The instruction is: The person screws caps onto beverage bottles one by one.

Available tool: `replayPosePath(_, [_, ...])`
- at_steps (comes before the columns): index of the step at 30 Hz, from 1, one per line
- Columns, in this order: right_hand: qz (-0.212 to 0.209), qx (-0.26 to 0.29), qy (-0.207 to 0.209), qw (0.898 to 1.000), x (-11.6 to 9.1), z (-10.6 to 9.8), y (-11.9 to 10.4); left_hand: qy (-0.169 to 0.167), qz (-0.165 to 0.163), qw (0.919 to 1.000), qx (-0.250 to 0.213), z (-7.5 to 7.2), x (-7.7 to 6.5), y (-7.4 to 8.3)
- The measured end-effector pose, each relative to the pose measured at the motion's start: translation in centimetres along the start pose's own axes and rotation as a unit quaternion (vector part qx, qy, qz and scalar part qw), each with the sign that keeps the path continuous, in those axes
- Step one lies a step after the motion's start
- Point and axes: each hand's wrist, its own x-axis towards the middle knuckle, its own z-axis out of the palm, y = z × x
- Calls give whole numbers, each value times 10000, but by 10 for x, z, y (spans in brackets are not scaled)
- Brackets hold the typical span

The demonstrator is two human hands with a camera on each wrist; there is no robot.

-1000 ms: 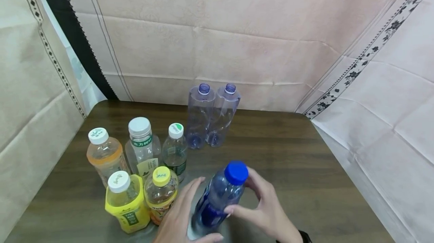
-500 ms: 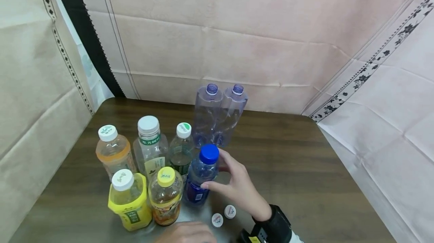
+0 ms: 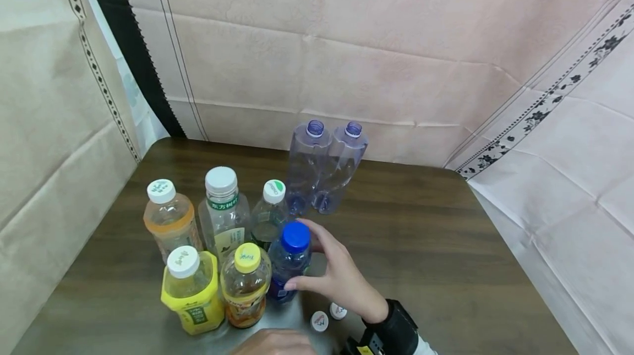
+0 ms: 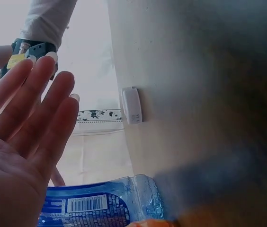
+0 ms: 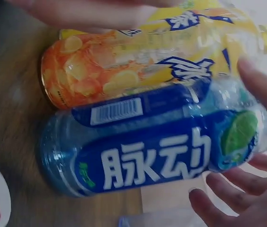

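A blue-capped drink bottle [image 3: 292, 261] with a dark blue label stands upright among the other bottles, just right of the yellow-capped tea bottle [image 3: 246, 289]. My right hand [image 3: 337, 278] holds it from the right, thumb in front and fingers behind. In the right wrist view the blue bottle [image 5: 143, 151] lies alongside the orange and yellow tea bottle [image 5: 105, 71]. My left hand [image 3: 274, 342] is at the bottom edge of the head view, mostly cut off. The left wrist view shows that left hand [image 4: 24, 127] with extended fingers and nothing in its grasp.
Left of the blue bottle stand a yellow-sleeved bottle [image 3: 193, 300], an orange-banded one [image 3: 170, 223], a wide white-capped one [image 3: 225, 223] and a green-labelled one [image 3: 269, 220]. Two uncapped clear bottles [image 3: 324, 170] stand behind. Loose white caps [image 3: 319, 321] lie near my right wrist.
My right hand has brought the blue-capped bottle leftward, from tilted to upright beside the tea bottle. My left hand has drawn back from it toward the bottom edge, uncovering the white caps.
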Motion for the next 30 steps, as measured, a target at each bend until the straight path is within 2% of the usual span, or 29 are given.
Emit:
replayPosePath(4, [-149, 40, -135, 9998, -14, -16, 11, 27, 45, 9999, 140, 1, 3, 0])
replayPosePath(6, [-203, -249, -237, 9992, -24, -26, 21, 33, 64, 9996, 266, 0, 5, 1])
replayPosePath(8, [-60, -603, -469, 9971, -35, -36, 31, -18, -20, 9996, 271, -1, 6, 2])
replayPosePath(11, [385, -1217, -1080, 9859, -50, -43, 45, -55, -32, 9994, 336, -2, 8, 2])
replayPosePath(13, [695, -1438, -1475, 9761, -57, -43, 53, -76, -29, 9995, 316, -3, 9, 2])
replayPosePath(16, [1045, -1740, -1795, 9626, -62, -38, 60, -87, -12, 9994, 347, -3, 11, 2])
replayPosePath(21, [1397, -2079, -1762, 9519, -61, -26, 63, -138, 5, 9988, 465, -3, 13, -1])
replayPosePath(23, [1423, -2103, -1718, 9519, -61, -25, 63, -158, -55, 9990, 426, -4, 15, -4])
replayPosePath(25, [1395, -2037, -1664, 9547, -61, -26, 64, -143, -299, 9991, 271, -4, 18, -5])
replayPosePath(27, [1261, -1940, -1541, 9606, -62, -30, 65, 44, -612, 9977, 283, -3, 24, -4])
replayPosePath(30, [899, -1861, -1139, 9718, -65, -39, 67, 707, -1036, 9892, 752, 2, 39, 2])
